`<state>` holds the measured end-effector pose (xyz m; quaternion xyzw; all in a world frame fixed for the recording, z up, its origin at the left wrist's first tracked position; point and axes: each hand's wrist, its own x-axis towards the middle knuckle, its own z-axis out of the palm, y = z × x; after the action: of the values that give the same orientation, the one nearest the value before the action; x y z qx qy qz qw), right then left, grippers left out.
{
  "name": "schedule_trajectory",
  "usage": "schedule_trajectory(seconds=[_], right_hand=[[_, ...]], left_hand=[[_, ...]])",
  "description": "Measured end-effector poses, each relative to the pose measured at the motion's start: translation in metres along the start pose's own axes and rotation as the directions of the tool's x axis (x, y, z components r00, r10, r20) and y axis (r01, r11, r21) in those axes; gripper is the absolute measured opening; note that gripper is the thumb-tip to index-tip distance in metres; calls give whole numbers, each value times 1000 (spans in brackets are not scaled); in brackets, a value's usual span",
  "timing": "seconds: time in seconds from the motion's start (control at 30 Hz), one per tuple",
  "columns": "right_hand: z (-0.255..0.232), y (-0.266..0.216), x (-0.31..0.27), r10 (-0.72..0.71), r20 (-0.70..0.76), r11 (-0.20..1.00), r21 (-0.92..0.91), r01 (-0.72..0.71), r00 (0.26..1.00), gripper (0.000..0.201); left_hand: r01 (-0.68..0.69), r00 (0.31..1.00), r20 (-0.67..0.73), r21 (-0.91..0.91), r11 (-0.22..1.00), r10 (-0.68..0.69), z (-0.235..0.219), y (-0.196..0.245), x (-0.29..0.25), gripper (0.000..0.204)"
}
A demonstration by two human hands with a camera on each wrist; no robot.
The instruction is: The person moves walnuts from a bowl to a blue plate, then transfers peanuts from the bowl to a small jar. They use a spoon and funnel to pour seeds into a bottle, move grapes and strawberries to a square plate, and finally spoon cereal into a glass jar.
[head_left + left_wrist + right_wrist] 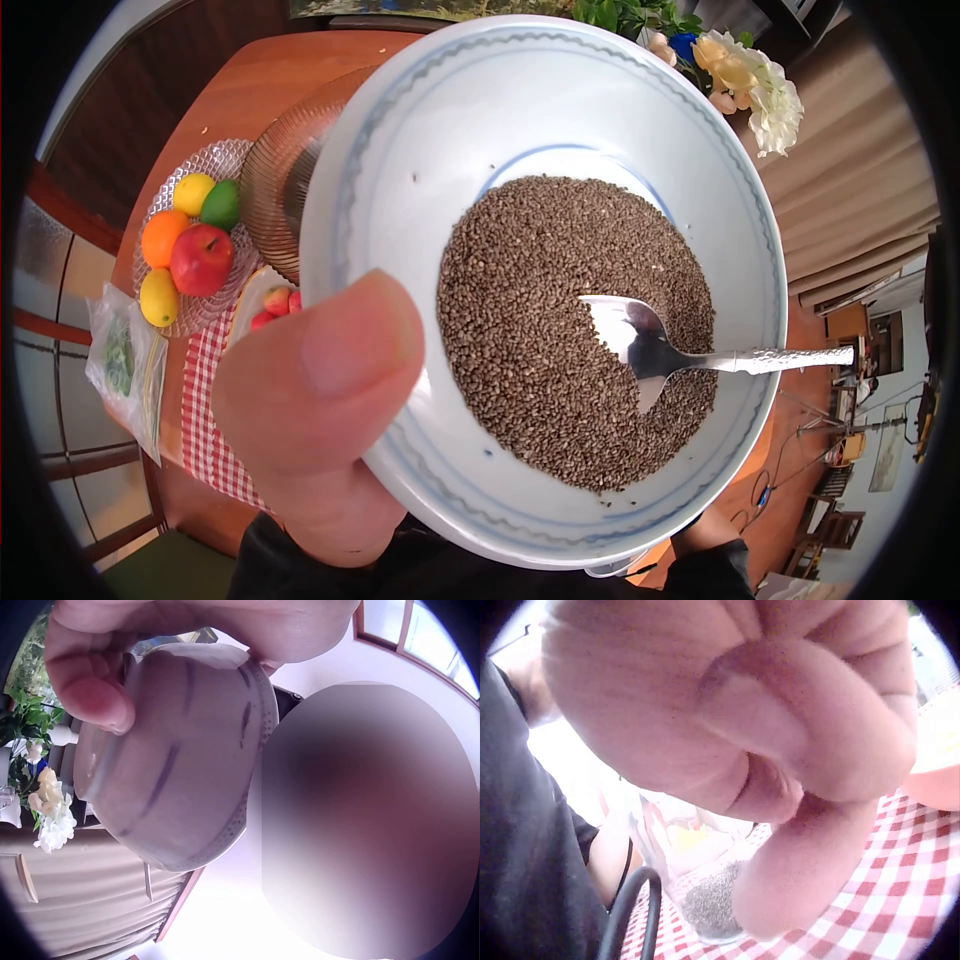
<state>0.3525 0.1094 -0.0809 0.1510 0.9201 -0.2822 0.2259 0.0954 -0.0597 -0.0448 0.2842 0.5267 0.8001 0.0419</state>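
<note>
A white bowl (390, 160) with blue lines fills the middle of the head view, tilted toward the camera and full of small brown-grey seeds (540, 240). My left hand (320, 400) grips it, thumb over the rim. Bent fingers (97, 701) show against its outside in the left wrist view. A metal spoon (740, 360) stands in the seeds, its handle across the right rim. My right hand (780, 727) has loosely curled fingers with nothing visible in them, and overlaps a clear glass (675, 840) with grey seeds. The bowl hides most of that hand in the head view.
Fruit lies on a clear glass plate (225, 158) at the left. Beside it are a ribbed glass bowl (270, 180), a zip bag (120, 365) with something green, and a red-checked cloth (215, 440). White flowers (775, 105) stand at the back right.
</note>
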Motion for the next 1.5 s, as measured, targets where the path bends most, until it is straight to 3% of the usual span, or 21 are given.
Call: schedule_trajectory(seconds=[0.1,0.17,1.5], right_hand=[[-4,4,8,-17,-21,1000,-3,17,1000,28],[-6,3,10,-36,-42,999,19,37,998,28],[-23,10,29,-28,-46,1000,-9,27,999,20]], left_hand=[[-212,974,121,183,960,192,4,8,6,17],[-260,961,153,201,945,232,4,10,5,17],[-186,955,249,72,980,163,12,14,0,23]])
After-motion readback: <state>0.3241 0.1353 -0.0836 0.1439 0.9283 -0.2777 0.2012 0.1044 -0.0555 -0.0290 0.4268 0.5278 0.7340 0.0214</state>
